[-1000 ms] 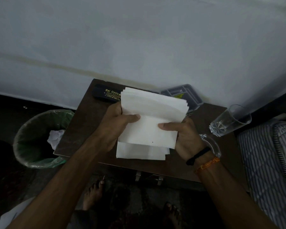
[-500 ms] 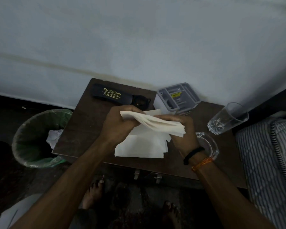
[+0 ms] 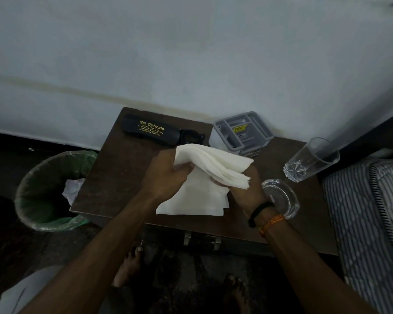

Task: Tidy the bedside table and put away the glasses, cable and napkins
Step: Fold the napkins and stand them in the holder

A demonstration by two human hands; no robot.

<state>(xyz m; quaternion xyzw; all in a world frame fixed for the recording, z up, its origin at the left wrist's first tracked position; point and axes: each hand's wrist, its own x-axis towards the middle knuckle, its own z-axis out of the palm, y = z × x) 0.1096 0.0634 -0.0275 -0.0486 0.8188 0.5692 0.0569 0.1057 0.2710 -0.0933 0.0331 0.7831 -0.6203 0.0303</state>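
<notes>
Over table (image 3: 114, 177), both hands' fingers (image 3: 182, 169) pinch napkins (image 3: 216, 164).

Your left hand (image 3: 162, 176) closes its fingers (image 3: 183, 167) over the near edge of the napkin stack (image 3: 216, 164), forearm angled up from lower left. Your right hand (image 3: 245, 189) supports the stack from beneath, palm up, bands on the wrist.

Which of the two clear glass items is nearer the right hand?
The low round glass dish, right beside the right hand's wrist; the tall tumbler stands farther back.
</notes>
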